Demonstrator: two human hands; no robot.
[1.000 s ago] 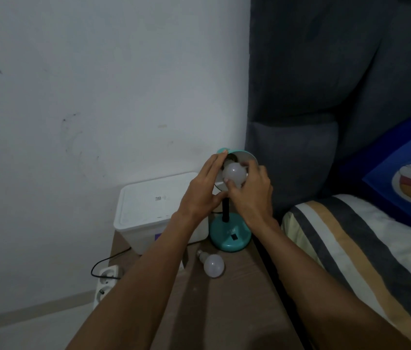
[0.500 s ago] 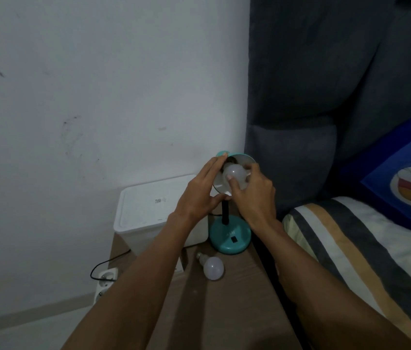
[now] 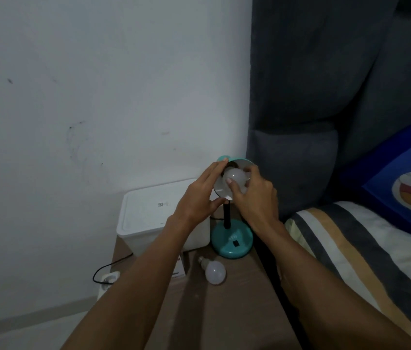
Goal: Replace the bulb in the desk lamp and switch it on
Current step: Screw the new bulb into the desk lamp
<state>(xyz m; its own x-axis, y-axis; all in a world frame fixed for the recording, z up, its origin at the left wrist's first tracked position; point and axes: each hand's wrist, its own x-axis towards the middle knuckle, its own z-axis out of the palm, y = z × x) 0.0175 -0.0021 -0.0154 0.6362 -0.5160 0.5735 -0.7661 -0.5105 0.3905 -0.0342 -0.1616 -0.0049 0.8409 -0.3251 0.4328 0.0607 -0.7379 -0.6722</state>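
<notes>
A teal desk lamp stands on the bedside table, its round base (image 3: 232, 242) at the back and a black stem rising to the shade (image 3: 239, 163). A white bulb (image 3: 236, 178) sits in the mouth of the shade, unlit. My right hand (image 3: 254, 195) grips that bulb with thumb and fingers. My left hand (image 3: 199, 198) holds the shade's left rim and underside. A second white bulb (image 3: 215, 272) lies on its side on the table in front of the base.
A white lidded box (image 3: 153, 213) stands left of the lamp on the brown table (image 3: 219, 311). A small carton (image 3: 180, 267) rests below it. A white power strip (image 3: 108, 280) with a black cable lies on the floor. A striped pillow (image 3: 363, 248) and bed lie right.
My right hand has turned on the bulb, its thumb shifting across the front. The left hand keeps its hold on the shade. The view has shifted slightly.
</notes>
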